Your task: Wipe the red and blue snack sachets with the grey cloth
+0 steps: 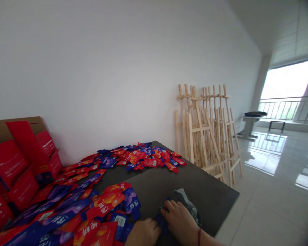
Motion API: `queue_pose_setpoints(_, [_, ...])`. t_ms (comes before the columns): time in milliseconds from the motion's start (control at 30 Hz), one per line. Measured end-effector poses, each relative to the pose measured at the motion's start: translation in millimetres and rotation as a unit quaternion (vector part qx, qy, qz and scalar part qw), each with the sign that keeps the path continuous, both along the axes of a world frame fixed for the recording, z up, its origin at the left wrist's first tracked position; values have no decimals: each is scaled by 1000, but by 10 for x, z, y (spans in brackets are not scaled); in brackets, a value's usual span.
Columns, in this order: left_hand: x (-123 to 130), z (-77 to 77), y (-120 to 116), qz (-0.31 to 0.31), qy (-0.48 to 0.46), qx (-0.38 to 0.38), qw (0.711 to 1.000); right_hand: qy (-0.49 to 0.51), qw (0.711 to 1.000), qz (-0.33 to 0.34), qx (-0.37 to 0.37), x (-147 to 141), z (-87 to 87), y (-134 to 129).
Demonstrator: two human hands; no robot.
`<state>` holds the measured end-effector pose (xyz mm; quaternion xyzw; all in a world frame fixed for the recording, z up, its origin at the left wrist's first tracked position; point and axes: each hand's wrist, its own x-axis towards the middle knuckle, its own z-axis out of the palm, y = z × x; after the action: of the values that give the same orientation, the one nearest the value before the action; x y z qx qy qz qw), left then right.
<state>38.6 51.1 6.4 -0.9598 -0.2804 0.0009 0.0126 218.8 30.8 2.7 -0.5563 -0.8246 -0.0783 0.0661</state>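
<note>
The left hand (144,233) and right hand (179,218), both curled, are touching a dark blue packet (162,223) between them; whether either is gripping it cannot be told. A grey cloth (184,197) is lying just beyond the right hand, and red and blue packets (105,203) are lying left of the left hand.

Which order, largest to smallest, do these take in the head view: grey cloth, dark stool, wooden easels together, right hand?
1. Wooden easels together
2. Right hand
3. Grey cloth (visible part only)
4. Dark stool, far off
</note>
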Motion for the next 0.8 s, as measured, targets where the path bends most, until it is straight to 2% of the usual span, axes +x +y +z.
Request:
queue_pose_setpoints(67, [6, 24, -10, -1, -2, 0, 1000, -10, 999, -45, -14, 224, 84, 75])
queue_pose_setpoints(167, [20, 49, -18, 5, -11, 1, 1000, -9, 997, -78, -22, 575, 199, 163])
queue_pose_setpoints(267, [26, 46, -19, 14, -26, -1, 1000, -7, 995, -97, -21, 743, 295, 172])
queue_pose_setpoints(367, [26, 33, -24, 16, -34, -6, 999, 0, 996, -88, -14, 637, 351, 85])
queue_pose_setpoints(567, [39, 99, -56, 10, -14, 3, 1000, 10, 998, 59, -15, 141, 204, -112])
queue_pose_setpoints(667, [43, 154, -70, 7, 11, 1, 1000, 7, 998, 57, -18, 72, 163, -100])
queue_pose_setpoints(800, [45, 164, -80, 12, 18, -12, 1000, 7, 999, 14, -33, 170, 224, -13])
